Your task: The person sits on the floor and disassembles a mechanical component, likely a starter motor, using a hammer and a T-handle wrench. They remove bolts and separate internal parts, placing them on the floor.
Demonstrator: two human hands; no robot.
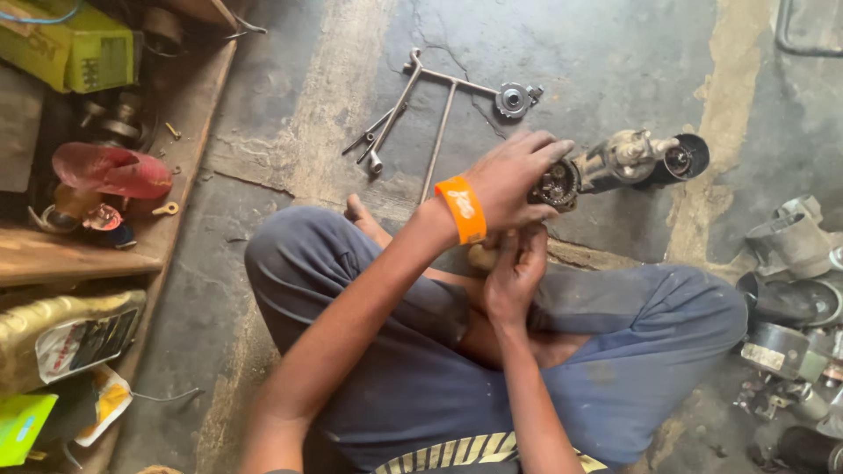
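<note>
Fingers of the left hand (509,180), an orange wristband (463,209) on its wrist, curl over the geared end of a grimy metal motor part (615,162) at centre frame, gripping it; the part stretches right toward a dark round cap. Right hand (514,272) sits just below, fingers bunched narrow and touching the underside of the same geared end; whether it pinches anything small, cannot tell. Person sits cross-legged in blue trousers (632,351) on a cracked grey concrete floor (615,53) streaked with tan dust. Upper centre of frame: long thin wrenches and rods (413,105) lie on the floor beside a small round gear piece (514,99), well apart from the hands. Left edge: a wooden shelf (53,254) with a red rag (110,169), a green box (75,48), an oil bottle (61,338). Right edge: a heap of grey metal housings (790,254).
</note>
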